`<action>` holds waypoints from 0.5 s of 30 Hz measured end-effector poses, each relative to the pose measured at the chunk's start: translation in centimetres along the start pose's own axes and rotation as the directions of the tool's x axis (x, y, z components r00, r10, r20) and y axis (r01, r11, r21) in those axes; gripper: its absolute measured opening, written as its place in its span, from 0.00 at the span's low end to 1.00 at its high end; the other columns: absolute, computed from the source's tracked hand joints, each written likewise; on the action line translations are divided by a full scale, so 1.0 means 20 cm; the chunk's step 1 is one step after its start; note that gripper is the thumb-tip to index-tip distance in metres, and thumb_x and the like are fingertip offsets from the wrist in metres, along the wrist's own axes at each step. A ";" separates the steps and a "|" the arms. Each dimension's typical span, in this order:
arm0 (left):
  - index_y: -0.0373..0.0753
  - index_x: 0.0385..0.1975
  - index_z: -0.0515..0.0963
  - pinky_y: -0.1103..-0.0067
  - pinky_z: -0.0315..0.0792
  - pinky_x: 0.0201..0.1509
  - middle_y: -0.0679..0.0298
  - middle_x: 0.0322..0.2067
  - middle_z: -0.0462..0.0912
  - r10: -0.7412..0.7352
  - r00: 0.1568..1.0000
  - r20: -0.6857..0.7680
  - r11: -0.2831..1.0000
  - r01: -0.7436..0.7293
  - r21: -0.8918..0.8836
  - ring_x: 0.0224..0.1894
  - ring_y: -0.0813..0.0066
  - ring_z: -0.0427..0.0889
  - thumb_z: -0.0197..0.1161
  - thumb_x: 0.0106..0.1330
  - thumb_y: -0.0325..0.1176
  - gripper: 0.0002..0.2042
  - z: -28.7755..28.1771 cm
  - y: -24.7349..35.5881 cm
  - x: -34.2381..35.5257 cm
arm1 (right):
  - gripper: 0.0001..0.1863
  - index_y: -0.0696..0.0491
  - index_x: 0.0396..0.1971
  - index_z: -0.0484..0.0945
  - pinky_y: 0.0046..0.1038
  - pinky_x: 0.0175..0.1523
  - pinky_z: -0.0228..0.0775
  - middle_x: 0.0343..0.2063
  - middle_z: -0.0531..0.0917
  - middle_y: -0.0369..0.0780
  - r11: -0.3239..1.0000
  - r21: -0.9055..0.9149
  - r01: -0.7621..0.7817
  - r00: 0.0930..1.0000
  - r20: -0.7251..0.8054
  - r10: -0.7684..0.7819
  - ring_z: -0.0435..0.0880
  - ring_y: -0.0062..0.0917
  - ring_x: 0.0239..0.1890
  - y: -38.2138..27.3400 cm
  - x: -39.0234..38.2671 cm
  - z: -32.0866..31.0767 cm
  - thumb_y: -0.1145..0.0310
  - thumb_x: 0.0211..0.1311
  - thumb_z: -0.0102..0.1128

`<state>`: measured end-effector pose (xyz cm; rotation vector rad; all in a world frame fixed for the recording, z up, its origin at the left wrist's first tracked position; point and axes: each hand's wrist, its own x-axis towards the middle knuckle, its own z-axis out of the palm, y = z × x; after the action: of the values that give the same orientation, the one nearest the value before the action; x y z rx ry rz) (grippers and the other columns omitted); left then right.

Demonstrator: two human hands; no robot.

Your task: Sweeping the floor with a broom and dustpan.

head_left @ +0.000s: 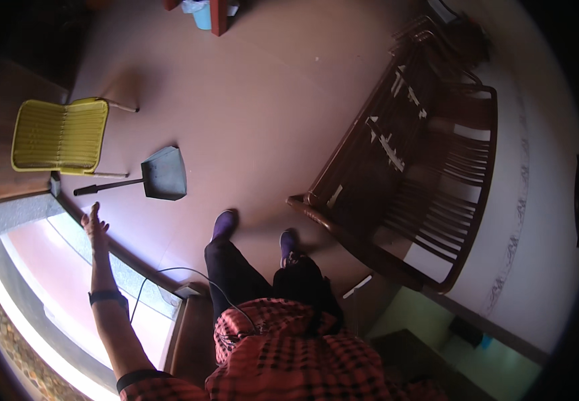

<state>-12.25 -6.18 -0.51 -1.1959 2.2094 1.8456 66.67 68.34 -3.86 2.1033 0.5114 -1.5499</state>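
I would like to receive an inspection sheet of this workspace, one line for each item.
Surface: reddish-brown floor.
Things: grey dustpan lying on the floor, its dark handle pointing left.
Clutter: one small pale speck on the floor, too small to identify.
Grip: left hand open and seemingly empty, near the dustpan handle in the picture; right hand not in view.
Cables: thin dark cord looping beside the checked shirt.
Surroundings: yellow chair at left, brown bench at right.
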 end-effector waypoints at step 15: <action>0.51 0.46 0.67 0.72 0.63 0.39 0.65 0.39 0.70 -0.034 0.975 0.218 0.951 -0.035 0.307 0.40 0.71 0.67 0.61 0.49 0.51 0.24 -0.04 -0.13 0.50 | 0.11 0.47 0.13 0.61 0.16 0.09 0.44 0.08 0.60 0.29 0.961 0.275 0.036 0.999 -0.010 -0.035 0.55 0.13 0.06 0.59 -0.75 0.84 0.68 0.52 0.46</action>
<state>-17.47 -12.21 -7.11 -0.8864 2.2604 1.4726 55.72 48.78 8.15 2.3144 0.3531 -1.7206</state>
